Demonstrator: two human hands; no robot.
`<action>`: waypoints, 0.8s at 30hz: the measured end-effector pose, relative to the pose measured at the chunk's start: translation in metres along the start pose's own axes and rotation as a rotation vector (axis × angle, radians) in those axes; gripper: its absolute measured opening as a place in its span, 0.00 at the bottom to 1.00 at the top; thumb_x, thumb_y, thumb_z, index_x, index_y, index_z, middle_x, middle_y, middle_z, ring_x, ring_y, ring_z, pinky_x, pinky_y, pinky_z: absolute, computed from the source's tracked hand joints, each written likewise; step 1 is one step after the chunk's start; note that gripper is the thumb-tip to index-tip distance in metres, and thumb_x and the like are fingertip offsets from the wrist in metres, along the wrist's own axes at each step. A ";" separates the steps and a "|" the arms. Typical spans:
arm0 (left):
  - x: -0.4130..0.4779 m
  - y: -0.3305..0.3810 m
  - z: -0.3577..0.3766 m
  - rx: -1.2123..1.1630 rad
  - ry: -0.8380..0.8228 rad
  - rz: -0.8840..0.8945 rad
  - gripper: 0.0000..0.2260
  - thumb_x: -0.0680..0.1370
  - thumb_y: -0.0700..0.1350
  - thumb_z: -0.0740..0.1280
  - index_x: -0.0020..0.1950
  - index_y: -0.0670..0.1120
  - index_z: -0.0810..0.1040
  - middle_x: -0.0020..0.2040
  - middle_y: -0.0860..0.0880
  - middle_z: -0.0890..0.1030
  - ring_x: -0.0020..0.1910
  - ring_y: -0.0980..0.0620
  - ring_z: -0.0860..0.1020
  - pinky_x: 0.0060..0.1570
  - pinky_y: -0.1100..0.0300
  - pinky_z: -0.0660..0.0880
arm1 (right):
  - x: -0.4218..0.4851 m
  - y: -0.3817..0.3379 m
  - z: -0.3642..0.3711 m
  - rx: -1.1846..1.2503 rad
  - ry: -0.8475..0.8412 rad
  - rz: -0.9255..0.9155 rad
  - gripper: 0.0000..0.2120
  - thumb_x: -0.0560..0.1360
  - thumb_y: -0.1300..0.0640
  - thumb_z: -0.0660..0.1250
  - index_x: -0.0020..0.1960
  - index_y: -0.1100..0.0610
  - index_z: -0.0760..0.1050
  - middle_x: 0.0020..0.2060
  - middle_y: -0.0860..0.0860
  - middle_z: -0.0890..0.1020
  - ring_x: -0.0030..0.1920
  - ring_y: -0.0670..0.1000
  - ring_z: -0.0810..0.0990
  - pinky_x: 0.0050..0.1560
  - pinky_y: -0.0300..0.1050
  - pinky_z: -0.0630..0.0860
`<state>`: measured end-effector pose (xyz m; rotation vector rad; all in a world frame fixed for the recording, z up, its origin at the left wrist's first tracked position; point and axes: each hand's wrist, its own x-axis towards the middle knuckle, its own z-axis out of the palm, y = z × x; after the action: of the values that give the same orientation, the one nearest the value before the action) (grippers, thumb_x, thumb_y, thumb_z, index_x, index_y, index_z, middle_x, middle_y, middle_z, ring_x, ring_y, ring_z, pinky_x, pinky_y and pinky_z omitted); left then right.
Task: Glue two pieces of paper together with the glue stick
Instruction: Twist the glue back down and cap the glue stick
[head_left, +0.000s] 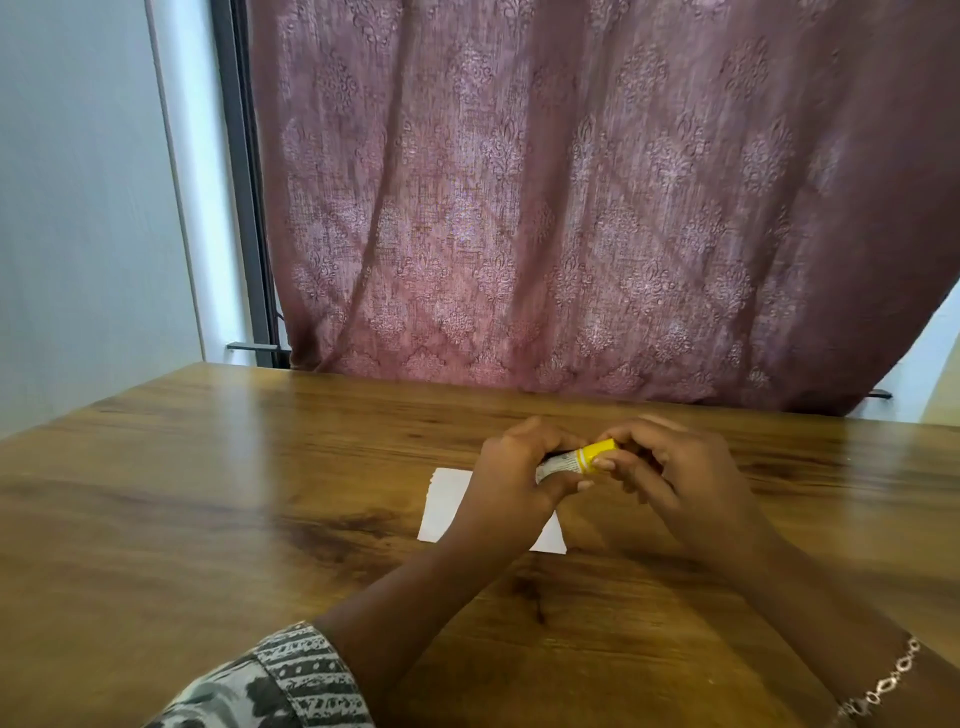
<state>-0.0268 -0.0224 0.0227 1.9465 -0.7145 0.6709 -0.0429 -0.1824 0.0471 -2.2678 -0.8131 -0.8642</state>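
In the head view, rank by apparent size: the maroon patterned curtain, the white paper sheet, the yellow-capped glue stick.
1. Maroon patterned curtain, largest by far.
2. White paper sheet, partly hidden under the left hand.
3. Yellow-capped glue stick, mostly covered by both hands; right hand on its cap.

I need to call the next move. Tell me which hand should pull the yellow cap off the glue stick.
Right. The right hand already has its fingertips on the yellow cap, while the left hand is wrapped around the glue stick body, so it likely steadies it above the paper.
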 end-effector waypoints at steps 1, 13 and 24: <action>0.000 0.000 0.000 0.009 -0.012 0.000 0.13 0.68 0.38 0.73 0.52 0.42 0.81 0.47 0.44 0.82 0.43 0.55 0.76 0.42 0.73 0.68 | 0.000 0.000 -0.001 -0.003 -0.003 0.019 0.15 0.68 0.49 0.64 0.43 0.60 0.79 0.31 0.45 0.76 0.30 0.43 0.74 0.34 0.45 0.72; 0.001 -0.004 -0.005 0.098 -0.065 -0.038 0.13 0.70 0.44 0.72 0.52 0.42 0.81 0.46 0.44 0.84 0.39 0.55 0.74 0.35 0.73 0.64 | -0.002 0.000 0.001 -0.180 -0.141 -0.057 0.14 0.71 0.54 0.61 0.51 0.61 0.76 0.34 0.46 0.76 0.34 0.46 0.73 0.36 0.37 0.64; 0.004 -0.005 -0.007 0.094 -0.051 -0.043 0.12 0.70 0.42 0.72 0.52 0.43 0.81 0.47 0.45 0.83 0.43 0.52 0.77 0.42 0.61 0.71 | -0.004 -0.003 0.006 -0.124 -0.140 -0.061 0.14 0.72 0.57 0.62 0.57 0.57 0.74 0.42 0.50 0.81 0.37 0.46 0.75 0.39 0.41 0.71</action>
<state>-0.0213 -0.0147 0.0256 2.0660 -0.6807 0.6405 -0.0448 -0.1779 0.0409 -2.4457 -0.9176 -0.8104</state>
